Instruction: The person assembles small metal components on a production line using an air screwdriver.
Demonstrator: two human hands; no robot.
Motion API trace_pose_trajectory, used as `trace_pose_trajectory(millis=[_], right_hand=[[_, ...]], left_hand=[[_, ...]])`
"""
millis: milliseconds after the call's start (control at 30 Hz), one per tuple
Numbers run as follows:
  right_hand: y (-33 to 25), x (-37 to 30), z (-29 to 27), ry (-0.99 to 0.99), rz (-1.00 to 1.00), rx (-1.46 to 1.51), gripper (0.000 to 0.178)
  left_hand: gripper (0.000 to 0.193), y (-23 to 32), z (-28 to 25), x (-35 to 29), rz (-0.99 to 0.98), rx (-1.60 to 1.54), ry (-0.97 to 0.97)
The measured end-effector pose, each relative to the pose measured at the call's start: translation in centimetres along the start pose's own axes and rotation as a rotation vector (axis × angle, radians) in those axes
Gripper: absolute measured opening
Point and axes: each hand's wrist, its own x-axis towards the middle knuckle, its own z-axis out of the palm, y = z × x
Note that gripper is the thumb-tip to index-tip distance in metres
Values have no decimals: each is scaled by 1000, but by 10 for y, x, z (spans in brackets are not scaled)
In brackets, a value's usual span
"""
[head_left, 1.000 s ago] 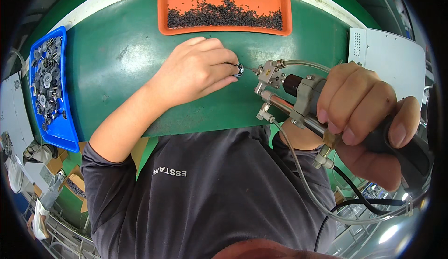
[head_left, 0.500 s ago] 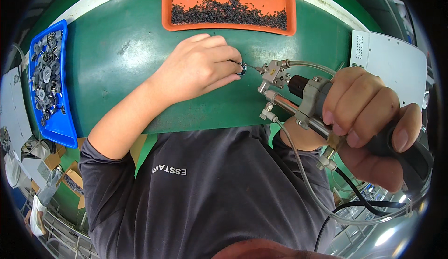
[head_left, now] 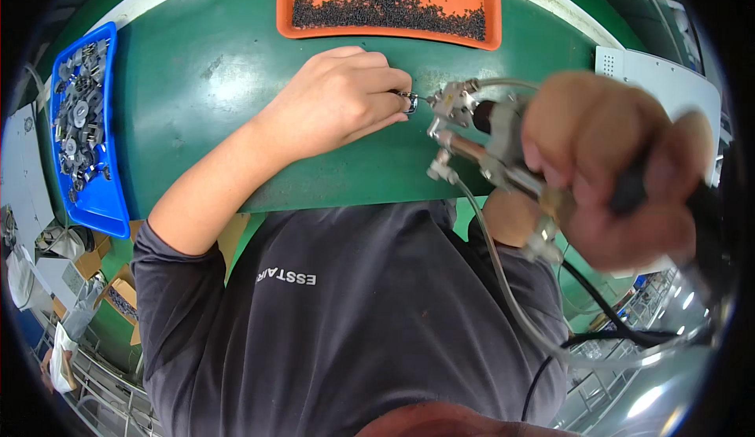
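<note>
My left hand [head_left: 342, 103] is closed over the green table, its fingertips pinching a small round dark part [head_left: 410, 103] with a shiny edge. Most of that part is hidden by the fingers. My right hand [head_left: 613, 169], smeared by motion, is wrapped round a metal dispensing valve [head_left: 454, 106] with a thin needle and a dark handle. The needle points left, its tip at or very near the part's edge; whether they touch I cannot tell. A clear hose [head_left: 503, 295] hangs from the valve in a loop.
Beyond my hands, an orange tray [head_left: 393, 34] holds a heap of tiny black pieces. A blue tray [head_left: 110, 217] of grey and black round parts lies at the left. Behind my right hand stands a pale metal box [head_left: 676, 87]. A black cable [head_left: 590, 303] hangs below the valve.
My right hand and the valve have shifted slightly left and away from my body, and the hand is now blurred. My left hand keeps its pinch. The whole view has shifted slightly.
</note>
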Motion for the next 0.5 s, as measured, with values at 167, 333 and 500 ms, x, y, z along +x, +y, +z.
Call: trace_pose_trajectory(millis=[167,333,500], right_hand=[[6,2,27,245,-3,-142,35],[-16,-17,2,177,-194,-18,43],[-23,-25,-4,266,-228,6,47]], left_hand=[[12,-3,-1,-7,14,0,3],[14,-3,-3,-7,-13,-45,5],[15,-5,0,-10,-33,-54,14]])
